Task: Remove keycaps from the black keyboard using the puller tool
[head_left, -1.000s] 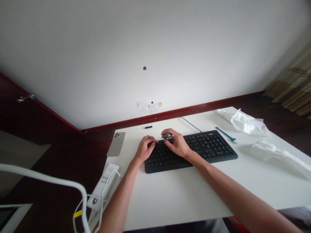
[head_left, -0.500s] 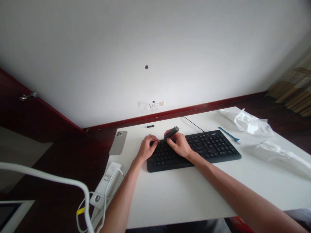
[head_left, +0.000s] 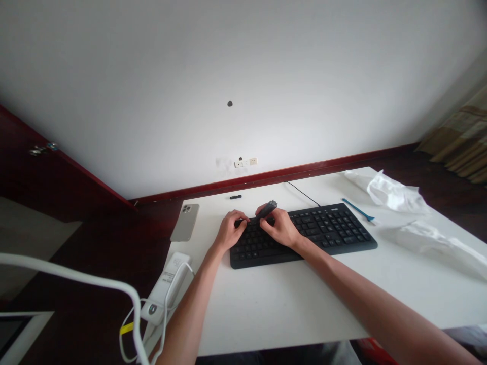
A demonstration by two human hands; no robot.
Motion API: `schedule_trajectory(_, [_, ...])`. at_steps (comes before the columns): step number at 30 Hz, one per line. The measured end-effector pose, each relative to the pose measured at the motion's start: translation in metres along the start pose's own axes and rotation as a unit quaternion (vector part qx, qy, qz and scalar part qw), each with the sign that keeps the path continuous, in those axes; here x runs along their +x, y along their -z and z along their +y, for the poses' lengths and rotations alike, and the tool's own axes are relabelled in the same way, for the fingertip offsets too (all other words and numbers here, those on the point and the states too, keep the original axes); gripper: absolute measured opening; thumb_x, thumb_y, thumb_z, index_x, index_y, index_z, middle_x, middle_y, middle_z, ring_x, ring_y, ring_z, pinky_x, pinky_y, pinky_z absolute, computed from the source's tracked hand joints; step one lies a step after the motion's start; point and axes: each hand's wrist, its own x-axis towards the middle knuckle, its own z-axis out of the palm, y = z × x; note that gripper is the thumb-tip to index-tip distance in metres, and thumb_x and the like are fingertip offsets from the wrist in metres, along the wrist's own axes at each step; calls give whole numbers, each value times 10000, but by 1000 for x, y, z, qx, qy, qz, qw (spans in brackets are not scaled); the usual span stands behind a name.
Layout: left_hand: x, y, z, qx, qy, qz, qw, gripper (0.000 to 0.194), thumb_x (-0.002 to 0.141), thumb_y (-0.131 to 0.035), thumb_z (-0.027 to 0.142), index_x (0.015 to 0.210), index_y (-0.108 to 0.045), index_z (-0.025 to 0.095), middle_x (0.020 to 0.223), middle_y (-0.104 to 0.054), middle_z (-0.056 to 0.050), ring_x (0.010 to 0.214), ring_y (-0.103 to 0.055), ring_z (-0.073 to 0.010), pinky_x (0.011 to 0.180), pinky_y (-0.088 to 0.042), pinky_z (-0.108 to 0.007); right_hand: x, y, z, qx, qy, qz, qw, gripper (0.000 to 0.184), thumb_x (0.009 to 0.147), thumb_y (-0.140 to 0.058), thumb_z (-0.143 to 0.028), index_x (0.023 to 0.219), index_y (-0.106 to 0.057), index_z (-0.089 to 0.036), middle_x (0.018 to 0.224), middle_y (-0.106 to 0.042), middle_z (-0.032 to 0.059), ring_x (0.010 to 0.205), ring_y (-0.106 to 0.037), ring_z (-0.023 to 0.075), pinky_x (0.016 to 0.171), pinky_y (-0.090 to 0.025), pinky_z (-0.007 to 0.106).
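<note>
Keyboard [head_left: 331, 230] lies on the white table [head_left: 274, 309], its left part under both hands. The left hand [head_left: 229, 232] is at the keyboard's far left corner, curled narrow, thumb and forefinger drawn close by the far edge; whether anything is pinched between them cannot be told. The right hand [head_left: 282, 228] is just beside it, over the keyboard left of its middle, closed around a dark tool [head_left: 268, 208]. The tool sits between thumb and fingers, tilted: its upper end leans right and stands out above the hand, its lower end points down to the keyboard's far edge, in the gap between the hands. Whether that end touches the keyboard is too small to tell.

Beyond the keyboard's far left corner lies a small black piece [head_left: 236, 197], apart from both hands. A cord [head_left: 303, 194] runs off from the keyboard's far edge. Left of the keyboard is a phone [head_left: 184, 224], cameras up, and left of its near corner a white power strip [head_left: 162, 289]. Just beside the keyboard's right end lies a blue brush [head_left: 357, 210]; farther right of the keyboard is crumpled wrap [head_left: 395, 195].
</note>
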Motion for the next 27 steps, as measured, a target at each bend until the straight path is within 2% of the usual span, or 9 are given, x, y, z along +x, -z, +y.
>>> schedule_trajectory(6, [0, 0, -3, -8, 2, -6, 1000, 141, 922, -582, 169, 888, -707, 224, 987, -694, -36, 1013, -633, -212, 991, -487, -371, -1, -1, -1, -25, 14, -13, 999, 203, 850, -565, -144, 1011, -672, -208, 977, -718, 25, 837, -666, 185, 799, -533, 302])
schedule_trajectory(16, [0, 0, -3, -8, 8, -7, 1000, 148, 900, -590, 136, 886, -708, 224, 986, -698, -31, 1013, -641, -209, 991, -491, -369, 1, 4, 2, -36, 5, -38, 999, 150, 886, -588, -228, 1004, -679, -212, 998, -735, 40, 798, -679, 194, 794, -548, 311])
schedule_trajectory(22, [0, 1, -2, -14, 7, -12, 1000, 152, 893, -590, 126, 883, -706, 223, 991, -697, -29, 1024, -642, -209, 1007, -479, -372, 3, 6, 2, -16, 6, -55, 998, 176, 881, -590, -209, 1020, -699, -211, 968, -738, 16, 817, -693, 183, 810, -551, 293])
schedule_trajectory(27, [1, 3, 0, -10, 11, -19, 1000, 155, 887, -589, 125, 879, -707, 226, 997, -700, -32, 1031, -644, -218, 1011, -483, -383, 0, 2, 1, 31, -28, -61, 997, 223, 858, -593, -187, 1047, -708, -218, 969, -738, 10, 846, -713, 184, 808, -576, 286])
